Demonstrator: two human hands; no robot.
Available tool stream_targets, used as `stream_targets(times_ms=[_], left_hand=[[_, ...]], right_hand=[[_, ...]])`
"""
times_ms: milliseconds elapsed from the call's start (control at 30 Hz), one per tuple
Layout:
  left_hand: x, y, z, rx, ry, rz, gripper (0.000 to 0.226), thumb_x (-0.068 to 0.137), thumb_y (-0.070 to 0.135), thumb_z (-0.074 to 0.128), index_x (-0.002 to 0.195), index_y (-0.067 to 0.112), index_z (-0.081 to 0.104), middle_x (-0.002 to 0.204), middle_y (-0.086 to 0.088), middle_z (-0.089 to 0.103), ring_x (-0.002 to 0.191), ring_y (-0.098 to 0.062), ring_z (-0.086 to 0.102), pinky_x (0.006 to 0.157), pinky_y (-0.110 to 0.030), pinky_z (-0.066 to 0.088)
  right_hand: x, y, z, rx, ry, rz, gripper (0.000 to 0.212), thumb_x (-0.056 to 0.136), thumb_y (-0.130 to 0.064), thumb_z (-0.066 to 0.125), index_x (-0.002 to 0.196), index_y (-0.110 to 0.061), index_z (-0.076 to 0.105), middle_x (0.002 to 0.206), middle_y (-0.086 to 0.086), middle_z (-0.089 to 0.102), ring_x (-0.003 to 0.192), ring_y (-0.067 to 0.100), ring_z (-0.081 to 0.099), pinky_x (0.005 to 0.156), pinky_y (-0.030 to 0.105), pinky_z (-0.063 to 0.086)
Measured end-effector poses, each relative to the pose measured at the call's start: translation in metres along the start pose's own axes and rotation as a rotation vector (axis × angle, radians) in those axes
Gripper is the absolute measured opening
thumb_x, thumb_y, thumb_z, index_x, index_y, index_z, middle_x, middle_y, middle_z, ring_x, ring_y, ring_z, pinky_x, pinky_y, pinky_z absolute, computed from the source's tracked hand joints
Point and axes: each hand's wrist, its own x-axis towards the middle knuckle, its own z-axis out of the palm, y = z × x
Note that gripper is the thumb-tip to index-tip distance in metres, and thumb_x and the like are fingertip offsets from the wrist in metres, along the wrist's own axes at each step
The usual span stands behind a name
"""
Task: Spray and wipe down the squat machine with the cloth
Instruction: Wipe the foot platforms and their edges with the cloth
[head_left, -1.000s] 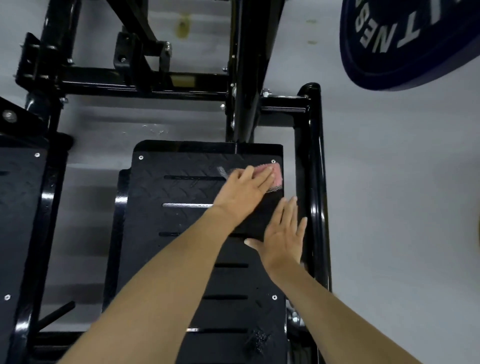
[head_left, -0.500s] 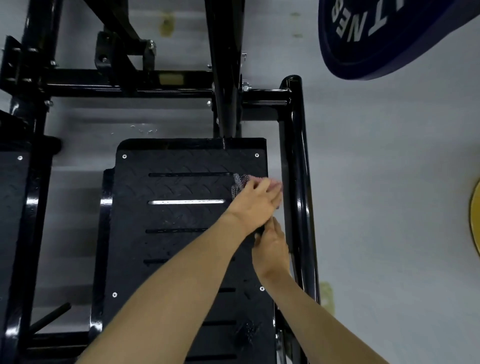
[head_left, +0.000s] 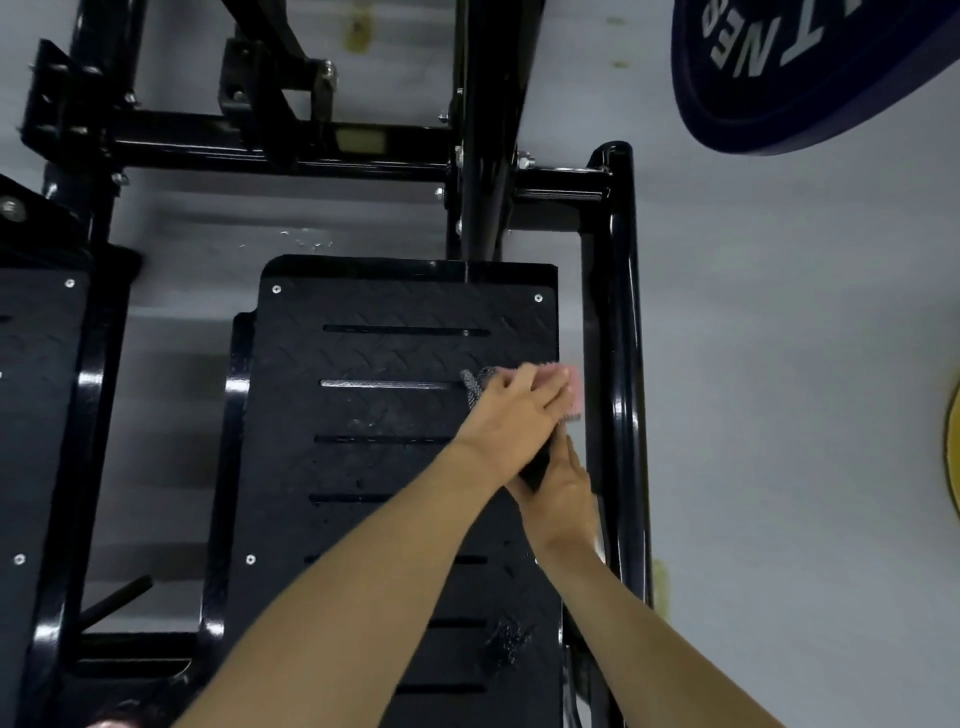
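Pressure should come through a flat palm: your left hand lies on the cloth with fingers straight, pressing it down rather than gripping it, and that suits a ridged plate. The cloth sits at the plate's right edge, about level with the second slot, its pink end just spilling over toward the rail.

Your right hand rests on the plate just nearer you, touching the left wrist. The fingers that show lie straight and hold nothing; their tips are hidden under the left hand.

Work in overlapping strokes and push the cloth into the slots, where grime probably collects. The speckled patch nearer you looks unwiped, though what it is I cannot tell.

The cloth stretches crosswise, grey mesh end to the left and pink end to the right, parallel to the slots. The plate's long axis runs away from you toward the post, so strokes across it will probably follow the slots best.
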Motion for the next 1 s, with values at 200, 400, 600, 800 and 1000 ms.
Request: stream_targets(times_ms=[200,400,600,800,1000], left_hand=[[-0.028,-0.054,0.004,0.133,-0.055,-0.247,0.085,0.089,0.008,0.055,0.152,0.011,-0.003,0.160,-0.006,0.000,0.122,-0.033,0.034,0.099,-0.044,0.039],[-0.031,-0.028,0.010,-0.015,-0.142,-0.681,0.094,0.087,0.012,0.061,0.148,-0.004,-0.008,0.157,-0.024,0.001,0.132,-0.037,0.029,0.101,-0.048,0.041],[-0.030,-0.009,0.016,0.075,-0.040,-0.240,0.077,0.096,0.017,0.048,0.150,0.001,-0.005,0.158,-0.019,0.000,0.134,-0.032,0.027,0.104,-0.046,0.038],[-0.079,-0.086,0.018,0.168,-0.086,-0.519,0.089,0.081,0.004,0.058,0.149,0.002,0.001,0.148,-0.015,0.018,0.115,-0.029,0.041,0.093,-0.038,0.045],[-0.090,-0.108,0.021,0.041,-0.206,-0.994,0.088,0.085,0.015,0.063,0.147,-0.008,0.005,0.150,-0.026,0.024,0.127,-0.033,0.039,0.091,-0.038,0.050]], right_hand=[[0.002,-0.010,-0.009,-0.372,-0.132,0.037,0.116,0.079,-0.057,0.066,0.151,-0.015,-0.014,0.161,0.005,0.006,0.144,0.024,0.020,0.116,0.039,0.024],[-0.003,-0.022,-0.006,-0.660,-0.149,0.026,0.121,0.083,-0.056,0.062,0.143,0.000,-0.027,0.159,0.017,-0.001,0.138,0.028,0.032,0.111,0.039,0.033],[0.001,-0.030,-0.007,-0.819,-0.120,-0.098,0.130,0.079,-0.057,0.064,0.136,-0.011,-0.043,0.151,0.011,-0.036,0.144,0.030,-0.023,0.118,0.050,0.004],[0.006,-0.033,-0.007,-0.907,-0.165,-0.129,0.126,0.083,-0.053,0.064,0.138,-0.006,-0.039,0.152,0.015,-0.032,0.146,0.029,-0.017,0.118,0.044,-0.003],[0.005,-0.034,-0.008,-0.996,-0.160,-0.176,0.120,0.085,-0.054,0.061,0.140,-0.006,-0.035,0.154,0.023,-0.025,0.146,0.033,-0.010,0.117,0.045,-0.007]])
